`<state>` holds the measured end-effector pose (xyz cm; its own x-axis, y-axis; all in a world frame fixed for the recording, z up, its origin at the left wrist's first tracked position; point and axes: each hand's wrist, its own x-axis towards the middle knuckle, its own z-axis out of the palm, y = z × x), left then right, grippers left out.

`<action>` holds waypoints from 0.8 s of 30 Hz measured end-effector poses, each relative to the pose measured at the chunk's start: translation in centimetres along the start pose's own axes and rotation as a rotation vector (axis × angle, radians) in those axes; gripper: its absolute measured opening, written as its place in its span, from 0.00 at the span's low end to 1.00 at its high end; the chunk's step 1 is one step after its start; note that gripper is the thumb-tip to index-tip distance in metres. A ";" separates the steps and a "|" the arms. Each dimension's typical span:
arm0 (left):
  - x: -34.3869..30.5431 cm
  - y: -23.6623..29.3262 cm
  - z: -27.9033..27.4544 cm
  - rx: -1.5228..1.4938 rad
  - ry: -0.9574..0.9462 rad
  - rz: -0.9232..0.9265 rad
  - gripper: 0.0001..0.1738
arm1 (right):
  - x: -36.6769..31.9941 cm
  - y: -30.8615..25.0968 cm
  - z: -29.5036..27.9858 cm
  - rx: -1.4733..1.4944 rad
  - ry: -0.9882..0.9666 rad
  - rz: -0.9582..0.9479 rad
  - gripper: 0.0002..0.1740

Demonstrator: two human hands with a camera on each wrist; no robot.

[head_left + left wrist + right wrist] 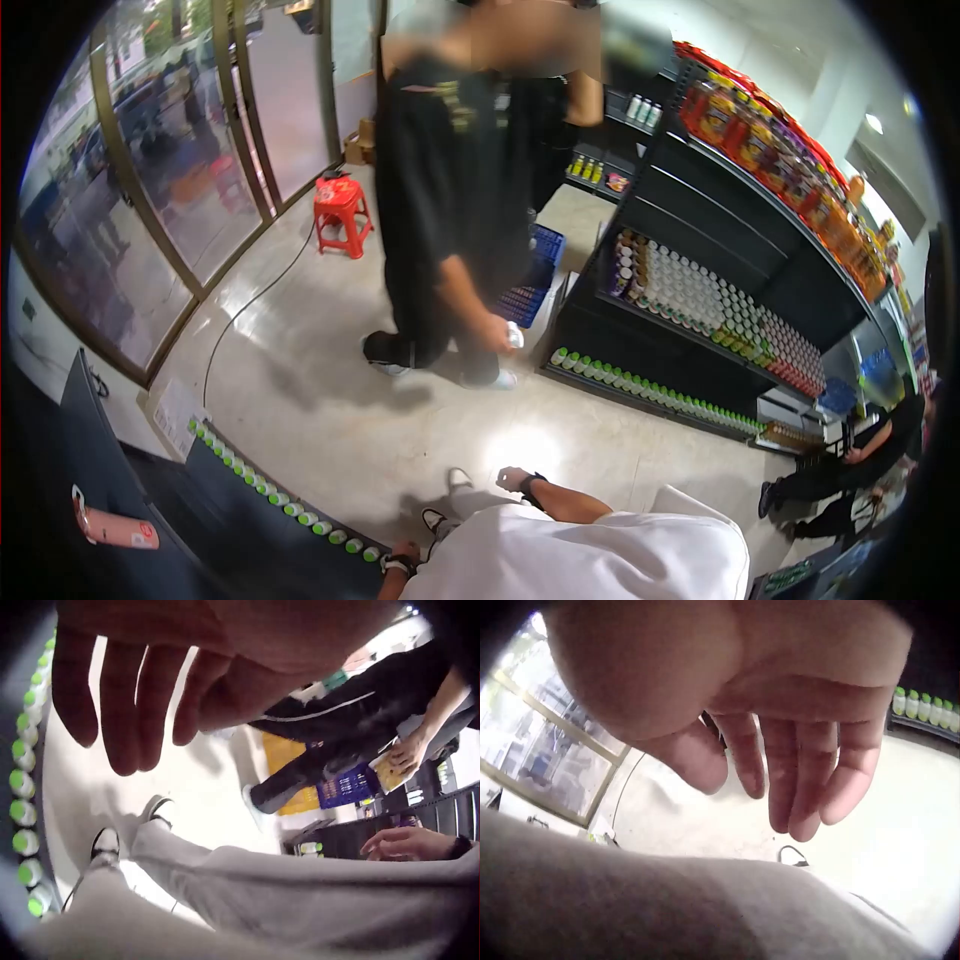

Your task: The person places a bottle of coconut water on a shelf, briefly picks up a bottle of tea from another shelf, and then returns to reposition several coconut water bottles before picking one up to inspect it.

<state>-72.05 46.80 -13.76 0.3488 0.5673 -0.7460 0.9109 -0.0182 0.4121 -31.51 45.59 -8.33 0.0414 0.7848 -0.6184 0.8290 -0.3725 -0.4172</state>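
My left hand (403, 553) hangs beside the near end of a row of small white bottles (308, 519) with green caps, lined along a dark shelf (225, 490). In the left wrist view its fingers stretch out with nothing in them, and the bottles (25, 841) run down the left edge. My right hand (517, 480) is held over the floor in front of my body. The right wrist view shows its fingers (780, 772) loosely bent and holding nothing.
A person in black (440, 180) stands ahead, a small white bottle (515, 335) in one hand. Behind are a blue crate (545, 262) and a red stool (343, 215). A stocked shelf unit (600, 335) stands right. A pink tumbler (120, 530) sits left; a cable (243, 312) crosses the floor.
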 end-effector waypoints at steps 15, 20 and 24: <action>9.9 13.4 -6.5 0.662 0.070 0.309 0.15 | -17.7 16.9 6.5 0.963 0.250 0.470 0.18; 10.6 30.6 1.8 0.396 0.095 0.433 0.15 | -26.1 24.7 7.8 1.043 0.392 0.683 0.16; 6.7 42.5 11.7 0.581 -0.112 0.589 0.15 | -32.3 28.6 10.6 1.249 0.541 0.812 0.15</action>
<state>-28.41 40.16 -7.34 0.7955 0.2475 -0.5531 0.5304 -0.7257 0.4382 -15.02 4.37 -7.37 0.6386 0.1569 -0.7534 -0.4619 -0.7049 -0.5383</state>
